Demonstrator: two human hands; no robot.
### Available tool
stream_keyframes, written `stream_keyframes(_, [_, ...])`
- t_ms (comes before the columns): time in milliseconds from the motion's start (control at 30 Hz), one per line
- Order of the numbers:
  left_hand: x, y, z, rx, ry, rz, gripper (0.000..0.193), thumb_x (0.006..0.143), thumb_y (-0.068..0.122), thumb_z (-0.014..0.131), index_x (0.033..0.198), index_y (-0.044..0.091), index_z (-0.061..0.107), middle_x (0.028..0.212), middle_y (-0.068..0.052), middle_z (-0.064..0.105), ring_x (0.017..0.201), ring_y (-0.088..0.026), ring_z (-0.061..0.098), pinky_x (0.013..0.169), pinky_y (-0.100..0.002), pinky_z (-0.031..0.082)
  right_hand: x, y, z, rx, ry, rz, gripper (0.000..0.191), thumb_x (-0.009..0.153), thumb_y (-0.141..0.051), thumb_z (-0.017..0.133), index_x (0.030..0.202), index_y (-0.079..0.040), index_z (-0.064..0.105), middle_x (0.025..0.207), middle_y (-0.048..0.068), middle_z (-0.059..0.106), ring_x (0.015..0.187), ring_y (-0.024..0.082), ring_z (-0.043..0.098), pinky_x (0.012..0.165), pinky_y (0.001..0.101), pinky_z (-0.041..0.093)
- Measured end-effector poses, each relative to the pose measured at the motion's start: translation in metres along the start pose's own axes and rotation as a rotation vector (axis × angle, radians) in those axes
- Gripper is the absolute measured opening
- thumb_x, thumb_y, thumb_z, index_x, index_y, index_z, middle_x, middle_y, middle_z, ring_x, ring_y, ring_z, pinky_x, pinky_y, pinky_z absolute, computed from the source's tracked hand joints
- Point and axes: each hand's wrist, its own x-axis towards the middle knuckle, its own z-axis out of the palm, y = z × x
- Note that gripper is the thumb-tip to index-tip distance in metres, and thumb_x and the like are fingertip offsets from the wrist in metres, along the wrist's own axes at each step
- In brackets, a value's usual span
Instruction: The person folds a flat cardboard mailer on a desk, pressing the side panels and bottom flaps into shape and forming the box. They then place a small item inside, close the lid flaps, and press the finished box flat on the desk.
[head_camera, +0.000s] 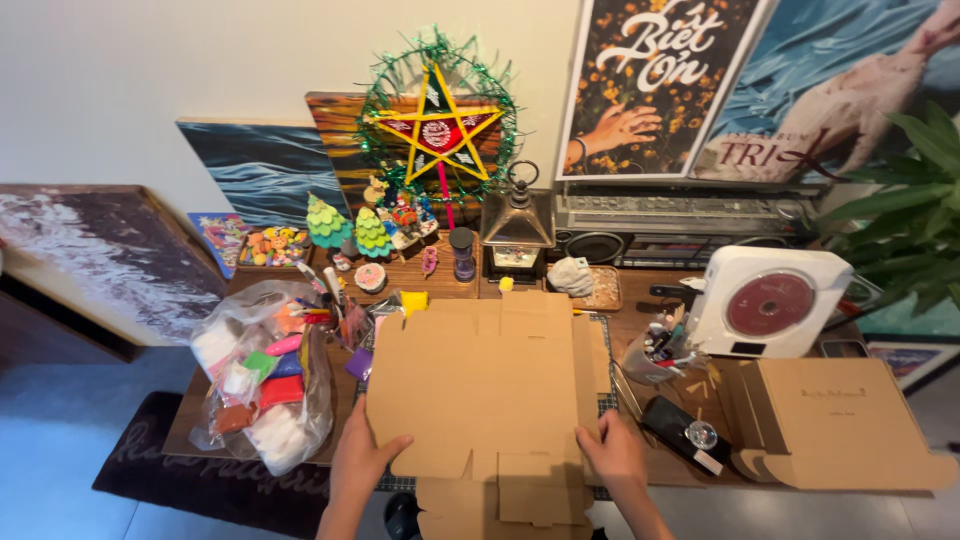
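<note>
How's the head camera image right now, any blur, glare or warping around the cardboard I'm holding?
Head view: the flat cardboard sheet is sharp and evenly lit, both the left hand and right hand crisp; a soft shadow falls under its near edge; wide-angle bending tilts the posters; mild sheen on the plastic bag.

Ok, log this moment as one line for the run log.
left hand: grips flat cardboard box blank, left edge | right hand: grips right edge | blank: unfolded, over table | right: folded cardboard box
</note>
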Motion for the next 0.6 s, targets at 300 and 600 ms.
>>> stream_keyframes(300, [-0.026, 0.026, -0.014, 0.158, -0.097, -0.284, 0.104, 0.067, 0.036, 0.089, 0.152, 0.014, 0.033, 0.143, -0.013, 0.054, 0.126, -0.035, 0.059, 0.091, -0.047, 0.055, -0.006, -0.005, -0.002, 0.008, -0.053, -0.111, 0.035, 0.083, -0.03, 0.073, 0.099, -0.007, 0.052, 0.079, 0.019, 0.069, 0.08, 0.042, 0.069, 0.071, 0.0519, 0.053])
stream_keyframes(600, [-0.031, 0.001, -0.008, -0.156, -0.084, -0.272, 0.094, 0.067, 0.034, 0.09, 0.145, 0.008, 0.044, 0.128, -0.018, 0.068, 0.116, -0.032, 0.07, 0.096, -0.043, 0.056, -0.007, -0.002, -0.009, 0.159, -0.046, -0.152, 0.05, 0.079, -0.018, 0.071, 0.125, -0.011, 0.055, 0.1, 0.02, 0.075, 0.095, 0.038, 0.072, 0.082, 0.047, 0.056])
